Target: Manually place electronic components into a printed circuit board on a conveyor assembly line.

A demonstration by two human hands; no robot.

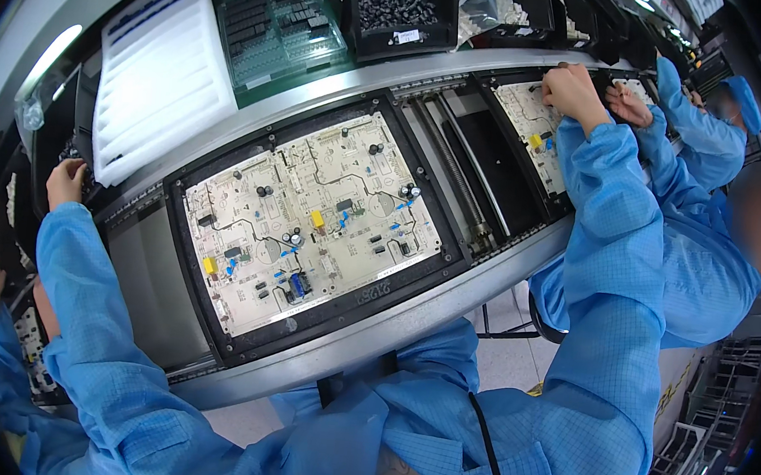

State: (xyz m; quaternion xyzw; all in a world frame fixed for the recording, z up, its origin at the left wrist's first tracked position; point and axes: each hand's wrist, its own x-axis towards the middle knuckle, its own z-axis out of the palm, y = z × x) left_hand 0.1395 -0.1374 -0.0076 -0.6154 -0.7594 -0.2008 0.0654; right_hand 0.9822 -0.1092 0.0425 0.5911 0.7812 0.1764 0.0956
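Observation:
In front of me, a cream circuit board [332, 274] lies in a black frame [209, 336] on the line, dotted with black, blue and yellow components. My left hand [66, 183] is at the far left, at the edge of a black bin of small dark parts [70, 149]; its fingers are curled together, and what they hold is hidden. Stretched out to the right, my right hand [574, 93] is over a second circuit board [523, 105]. Its fingers are bent in and pressed together, with their tips out of sight behind the hand.
Behind the board stand a white foam tray [164, 74], a green tray of black parts [281, 34] and a black bin of dark components [391, 12]. Rails [455, 163] run between the frames. A co-worker's hand [629, 105] is close to my right hand; another person's arm [5, 340] is at left.

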